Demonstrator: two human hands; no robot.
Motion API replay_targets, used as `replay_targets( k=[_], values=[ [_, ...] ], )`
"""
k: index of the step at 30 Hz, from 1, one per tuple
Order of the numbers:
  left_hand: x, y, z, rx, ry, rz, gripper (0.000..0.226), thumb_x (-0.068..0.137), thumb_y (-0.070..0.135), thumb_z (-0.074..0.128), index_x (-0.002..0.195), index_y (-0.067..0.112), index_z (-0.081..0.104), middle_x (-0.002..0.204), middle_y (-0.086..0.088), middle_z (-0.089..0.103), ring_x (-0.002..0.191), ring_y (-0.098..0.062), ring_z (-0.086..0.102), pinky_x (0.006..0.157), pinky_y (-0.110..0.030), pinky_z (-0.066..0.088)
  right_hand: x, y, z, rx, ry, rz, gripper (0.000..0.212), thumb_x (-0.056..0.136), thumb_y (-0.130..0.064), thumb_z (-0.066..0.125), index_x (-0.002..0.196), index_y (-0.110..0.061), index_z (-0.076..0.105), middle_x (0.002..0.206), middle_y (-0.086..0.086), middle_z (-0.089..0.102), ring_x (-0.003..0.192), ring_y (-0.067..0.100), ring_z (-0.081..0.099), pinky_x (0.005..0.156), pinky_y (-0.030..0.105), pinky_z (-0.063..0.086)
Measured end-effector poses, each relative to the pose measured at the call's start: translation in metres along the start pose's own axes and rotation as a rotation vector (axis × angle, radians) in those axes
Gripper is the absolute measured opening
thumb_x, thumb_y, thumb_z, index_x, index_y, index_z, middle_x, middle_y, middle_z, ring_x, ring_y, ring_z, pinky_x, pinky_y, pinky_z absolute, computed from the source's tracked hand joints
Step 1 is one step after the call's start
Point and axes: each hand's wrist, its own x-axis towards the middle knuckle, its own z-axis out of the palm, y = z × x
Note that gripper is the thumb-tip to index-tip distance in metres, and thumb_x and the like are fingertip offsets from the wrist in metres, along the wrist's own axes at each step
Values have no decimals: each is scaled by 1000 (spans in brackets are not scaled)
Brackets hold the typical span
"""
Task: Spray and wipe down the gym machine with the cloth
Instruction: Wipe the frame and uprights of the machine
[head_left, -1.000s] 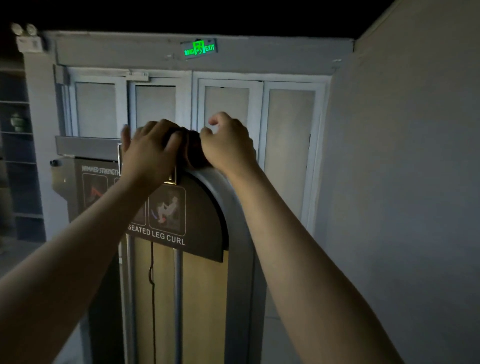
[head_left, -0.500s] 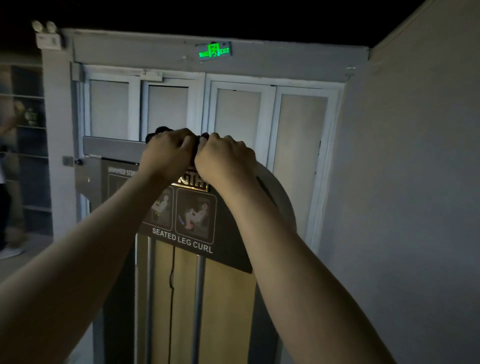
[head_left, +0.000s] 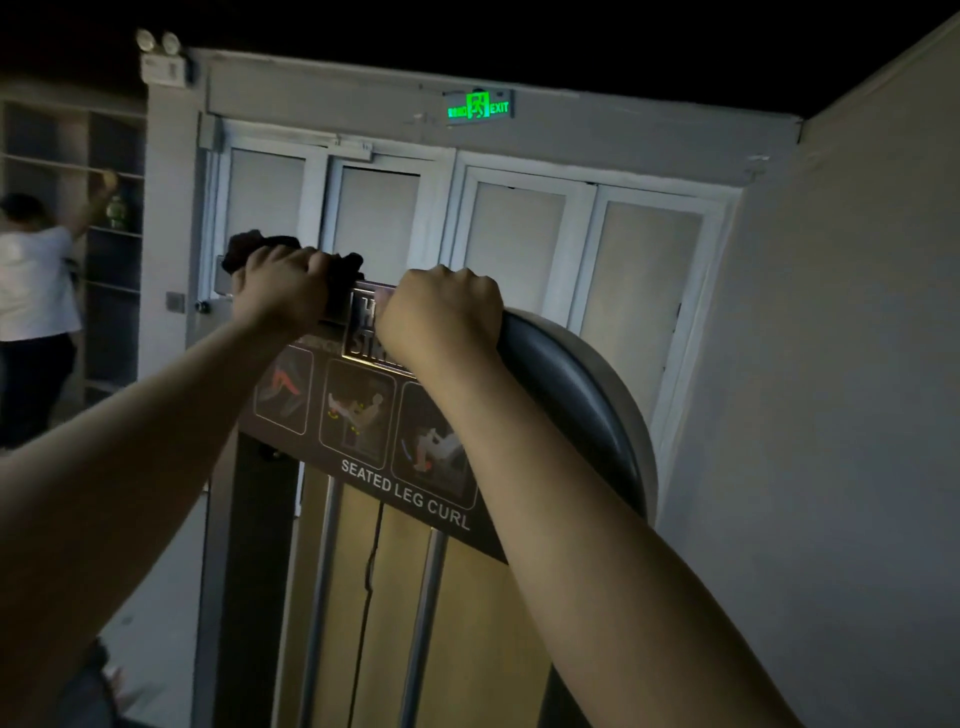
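Observation:
The gym machine (head_left: 576, 384) is a tall weight-stack tower with a rounded grey top and a dark placard reading "SEATED LEG CURL". A dark cloth (head_left: 249, 247) lies bunched on the machine's top edge at the left. My left hand (head_left: 280, 293) grips this cloth and presses it on the top. My right hand (head_left: 441, 317) is curled over the top edge just right of it, beside the curved cover; what it holds, if anything, is hidden. No spray bottle is in view.
White panelled doors (head_left: 519, 244) with a green exit sign (head_left: 478, 108) stand behind the machine. A grey wall (head_left: 831, 364) closes the right side. A person in a white shirt (head_left: 31, 291) stands by shelves (head_left: 111, 249) at far left.
My left hand has slid the cloth leftward along the top edge and my two hands have drawn apart. The view has shifted left, bringing the person at the shelves into sight.

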Motion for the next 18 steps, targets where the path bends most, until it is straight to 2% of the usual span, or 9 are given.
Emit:
replay_targets(
  k=[2,3,5,7,10,12,15,18],
  values=[
    [-10,12,-1,65,-7,-3,67,85,45,17,123,10,60,138,-19,54,137,-39,39,116,-57,25,-2,2,3,1,65,-15,39,104,-44,37,103,-18,66,100,5,66,88,26,56,72,35,35],
    [-18,22,0,85,0,31,65,87,46,19,125,12,60,140,-17,53,138,-37,37,116,-57,25,-2,2,3,17,71,-7,39,104,-44,37,103,-18,66,101,5,67,91,26,59,71,35,34],
    [-32,31,7,83,28,149,57,92,48,20,121,19,60,137,-12,54,139,-34,36,112,-59,27,2,-2,3,49,55,30,37,103,-43,37,106,-19,66,105,5,68,99,27,62,73,35,34],
    [-40,30,12,44,57,211,59,92,52,17,117,20,61,134,-10,58,137,-31,39,113,-56,27,7,-10,2,66,20,58,33,102,-41,40,108,-20,65,107,5,67,100,28,62,75,36,36],
    [-32,18,9,9,90,176,71,91,52,20,127,9,63,139,-15,57,136,-31,41,118,-44,23,15,-27,7,47,-21,38,23,98,-32,48,109,-20,63,106,4,66,97,27,60,81,37,42],
    [-23,13,3,9,83,94,70,91,50,23,124,5,64,136,-19,58,134,-34,43,117,-45,25,19,-34,9,44,-25,23,23,98,-31,48,110,-20,63,105,4,65,94,26,58,82,37,42],
    [0,-6,-4,-26,77,20,54,100,40,31,117,2,64,129,-24,60,127,-38,47,112,-46,30,20,-41,16,26,3,7,23,96,-32,49,106,-18,64,100,4,64,93,27,60,86,36,45],
    [11,-23,-9,-89,52,-11,44,99,36,22,99,12,58,118,-25,62,116,-41,50,109,-54,33,19,-42,25,11,101,-6,15,93,-29,50,90,-18,60,85,3,61,80,26,57,81,36,47]
  ],
)
